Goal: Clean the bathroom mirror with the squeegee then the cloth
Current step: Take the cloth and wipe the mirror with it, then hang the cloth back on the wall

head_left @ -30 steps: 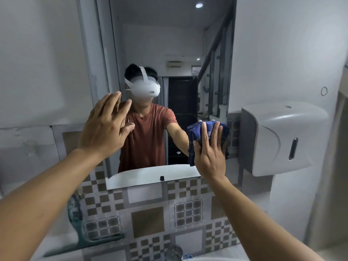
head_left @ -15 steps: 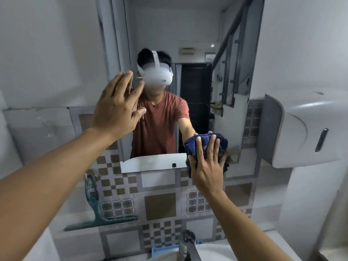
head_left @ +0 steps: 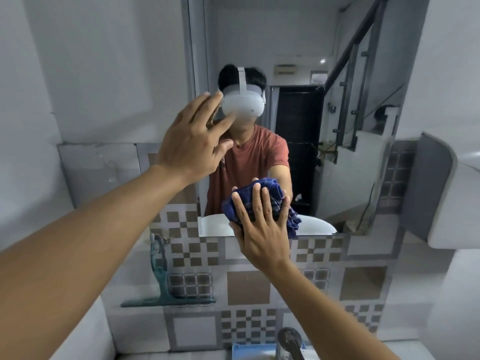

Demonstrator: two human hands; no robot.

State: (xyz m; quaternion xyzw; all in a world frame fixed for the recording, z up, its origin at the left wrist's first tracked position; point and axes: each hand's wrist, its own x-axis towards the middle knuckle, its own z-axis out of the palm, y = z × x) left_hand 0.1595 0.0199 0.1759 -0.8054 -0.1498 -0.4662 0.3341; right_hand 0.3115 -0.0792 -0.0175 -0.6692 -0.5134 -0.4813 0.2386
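Low in the centre of the frame, the right hand (head_left: 262,229) is pressing one bunched blue checked cloth (head_left: 272,201) flat against the bottom edge of the mirror (head_left: 298,61), fingers spread and pointing up, palm covering most of the fabric. The left hand (head_left: 192,141) is resting open at centre left, fingers splayed toward the glass near its left edge and gripping nothing; whether it is touching the glass is unclear. One teal squeegee (head_left: 163,287) is leaning on the patterned tile wall (head_left: 246,284) at lower left: its blade is lying level, long axis running left to right, while the handle is rising upward from it. One tap (head_left: 289,341) is showing at the bottom edge, with a pale blue container (head_left: 249,352) just left of it, contents hidden. One white wall dispenser (head_left: 446,193) is sitting at the right edge.
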